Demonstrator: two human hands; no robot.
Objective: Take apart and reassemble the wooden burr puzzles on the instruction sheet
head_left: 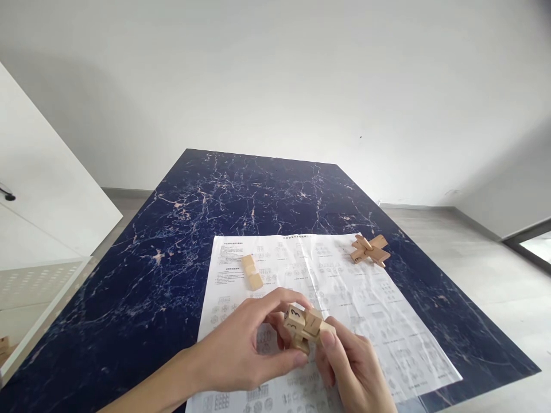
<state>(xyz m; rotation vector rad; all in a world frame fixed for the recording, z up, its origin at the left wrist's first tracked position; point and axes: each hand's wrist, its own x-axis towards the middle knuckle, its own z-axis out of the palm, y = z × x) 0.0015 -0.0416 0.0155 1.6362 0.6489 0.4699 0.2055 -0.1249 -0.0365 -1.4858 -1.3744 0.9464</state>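
Observation:
Between my two hands, above the printed sheet, is a partly interlocked wooden burr puzzle (303, 326) made of pale notched blocks, with handwritten 3s on some faces. My left hand (253, 338) grips it from the left, thumb below and fingers over the far side. On the right, my right hand (348, 361) pinches the puzzle's near right end between thumb and fingers. A loose notched wooden piece (252, 273) lies on the sheet beyond my left hand. How the blocks fit together inside is partly hidden by my fingers.
Under everything lies a creased white instruction sheet (279, 269) with small printed diagrams. An assembled wooden cross-shaped puzzle (370, 250) rests at its far right edge. The dark blue marbled table (249, 189) extends toward a white wall. A white cabinet (43, 172) stands at left.

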